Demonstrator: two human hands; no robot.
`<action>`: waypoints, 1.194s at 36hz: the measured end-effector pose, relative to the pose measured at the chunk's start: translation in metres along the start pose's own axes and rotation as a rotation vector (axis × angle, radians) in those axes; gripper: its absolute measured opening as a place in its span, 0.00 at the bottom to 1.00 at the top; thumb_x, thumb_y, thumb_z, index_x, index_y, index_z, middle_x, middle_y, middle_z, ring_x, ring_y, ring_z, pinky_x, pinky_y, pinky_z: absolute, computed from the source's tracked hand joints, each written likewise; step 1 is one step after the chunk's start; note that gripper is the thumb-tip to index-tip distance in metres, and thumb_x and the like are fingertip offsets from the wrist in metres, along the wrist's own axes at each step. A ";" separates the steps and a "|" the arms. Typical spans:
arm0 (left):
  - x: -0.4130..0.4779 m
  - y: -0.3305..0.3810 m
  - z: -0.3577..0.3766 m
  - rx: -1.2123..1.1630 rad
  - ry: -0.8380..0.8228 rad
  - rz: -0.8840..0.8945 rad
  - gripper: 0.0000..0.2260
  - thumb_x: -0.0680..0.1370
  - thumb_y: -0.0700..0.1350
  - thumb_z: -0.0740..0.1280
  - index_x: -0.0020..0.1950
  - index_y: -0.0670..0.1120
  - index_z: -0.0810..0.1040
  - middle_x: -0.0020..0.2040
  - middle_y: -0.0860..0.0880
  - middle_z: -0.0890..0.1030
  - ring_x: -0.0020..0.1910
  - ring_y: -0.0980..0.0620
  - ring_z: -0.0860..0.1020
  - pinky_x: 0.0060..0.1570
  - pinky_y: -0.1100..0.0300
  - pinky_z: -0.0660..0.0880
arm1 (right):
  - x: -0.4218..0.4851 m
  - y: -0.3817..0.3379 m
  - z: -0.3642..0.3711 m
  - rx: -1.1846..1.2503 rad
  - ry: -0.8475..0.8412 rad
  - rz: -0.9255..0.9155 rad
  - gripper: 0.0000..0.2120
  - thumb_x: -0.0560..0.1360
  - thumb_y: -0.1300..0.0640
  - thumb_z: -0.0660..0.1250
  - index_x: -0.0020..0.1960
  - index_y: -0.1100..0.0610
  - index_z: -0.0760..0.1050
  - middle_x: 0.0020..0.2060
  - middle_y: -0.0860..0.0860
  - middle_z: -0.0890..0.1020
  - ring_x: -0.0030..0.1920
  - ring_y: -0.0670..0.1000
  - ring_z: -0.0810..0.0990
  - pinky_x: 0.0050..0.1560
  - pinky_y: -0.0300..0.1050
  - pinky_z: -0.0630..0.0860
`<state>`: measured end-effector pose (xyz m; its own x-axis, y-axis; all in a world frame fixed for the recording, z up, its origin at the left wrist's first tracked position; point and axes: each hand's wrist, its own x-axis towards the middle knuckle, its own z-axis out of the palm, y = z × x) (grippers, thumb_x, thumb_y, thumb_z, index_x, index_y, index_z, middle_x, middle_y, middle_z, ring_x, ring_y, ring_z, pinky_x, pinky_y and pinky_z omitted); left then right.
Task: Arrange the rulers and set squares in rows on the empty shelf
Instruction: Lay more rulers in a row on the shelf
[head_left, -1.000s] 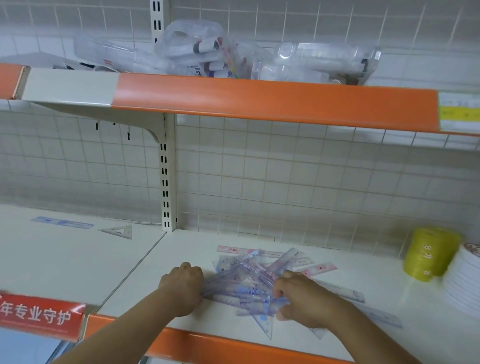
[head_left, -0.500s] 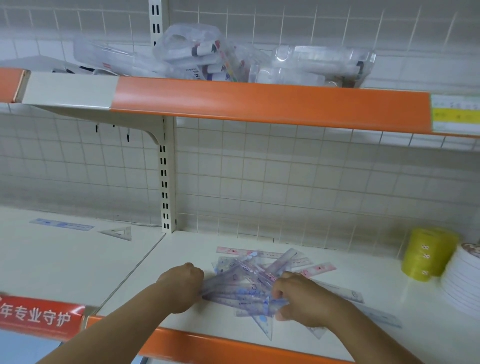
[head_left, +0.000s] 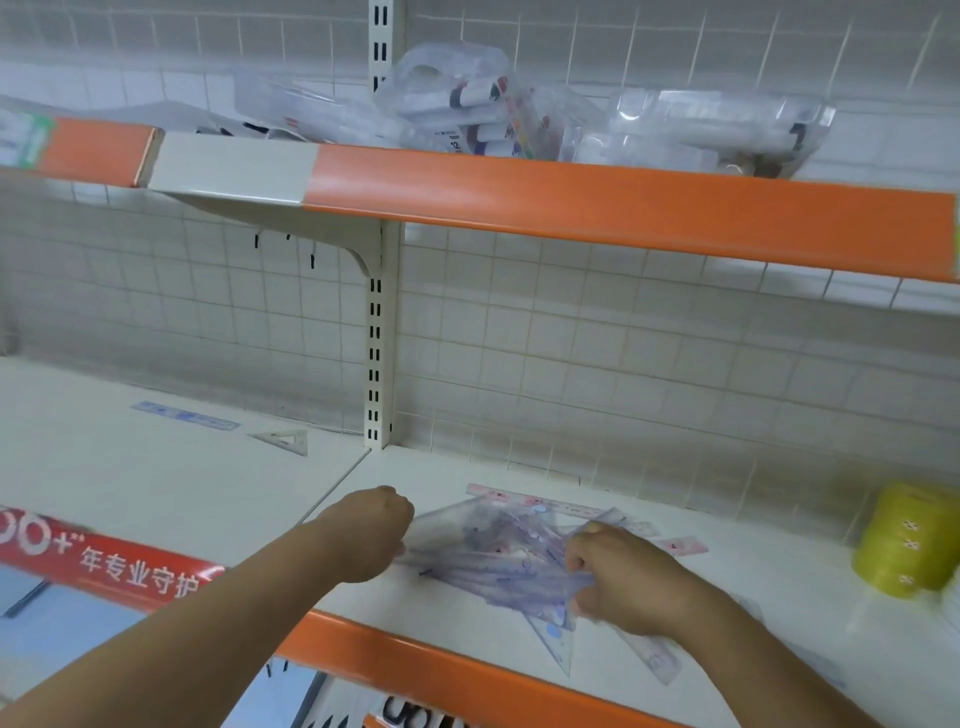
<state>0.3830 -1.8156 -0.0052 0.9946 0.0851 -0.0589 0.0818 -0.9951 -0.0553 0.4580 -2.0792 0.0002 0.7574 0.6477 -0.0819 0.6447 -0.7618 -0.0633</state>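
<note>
Surface: cream shelf (head_left: 441, 475) with an orange front strip (head_left: 415, 657), backed by a white wire grid (head_left: 623, 364). A slotted post (head_left: 375, 364) split it from the neighbouring shelf (head_left: 104, 483) on the left, where one blue ruler (head_left: 184, 415) and one small set square (head_left: 283, 441) lay flat near the back. A red sign (head_left: 104, 566) ran along that shelf's front. Upper shelf (head_left: 571, 202) carried clear packs of markers (head_left: 467, 104). A yellow roll (head_left: 904, 540) stood at far right.

Pile of rulers and set squares (head_left: 498, 561): clear, bluish plastic, fanned and overlapping, lying near the front edge, blurred. A pink ruler (head_left: 535, 501) lay flat behind it.

My left hand (head_left: 369, 535) was curled round the pile's left end, fingertips hidden. My right hand (head_left: 618, 582) pinched the right end between thumb and curled fingers.
</note>
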 end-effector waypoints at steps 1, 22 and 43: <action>-0.003 -0.004 0.000 -0.002 0.003 -0.008 0.10 0.81 0.46 0.61 0.58 0.41 0.73 0.49 0.46 0.68 0.54 0.45 0.76 0.48 0.59 0.68 | 0.002 -0.003 -0.002 0.003 -0.004 -0.002 0.08 0.72 0.56 0.64 0.51 0.55 0.72 0.52 0.50 0.73 0.51 0.51 0.72 0.49 0.46 0.70; -0.063 -0.120 0.003 0.025 0.098 0.046 0.09 0.80 0.41 0.61 0.59 0.43 0.75 0.54 0.44 0.73 0.44 0.48 0.71 0.49 0.54 0.73 | 0.014 -0.114 -0.050 -0.344 -0.166 0.209 0.16 0.72 0.59 0.62 0.32 0.53 0.57 0.32 0.49 0.63 0.29 0.47 0.61 0.29 0.40 0.58; -0.124 -0.245 0.010 0.071 0.163 0.075 0.11 0.80 0.40 0.60 0.61 0.44 0.73 0.55 0.45 0.73 0.49 0.48 0.74 0.50 0.54 0.76 | 0.011 -0.211 -0.069 -0.215 0.045 0.402 0.08 0.75 0.51 0.65 0.54 0.51 0.74 0.50 0.48 0.75 0.50 0.50 0.75 0.47 0.41 0.72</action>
<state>0.2389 -1.5814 0.0056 0.9953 -0.0042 0.0968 0.0082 -0.9918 -0.1275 0.3375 -1.9108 0.0808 0.9524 0.3045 -0.0142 0.3023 -0.9373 0.1734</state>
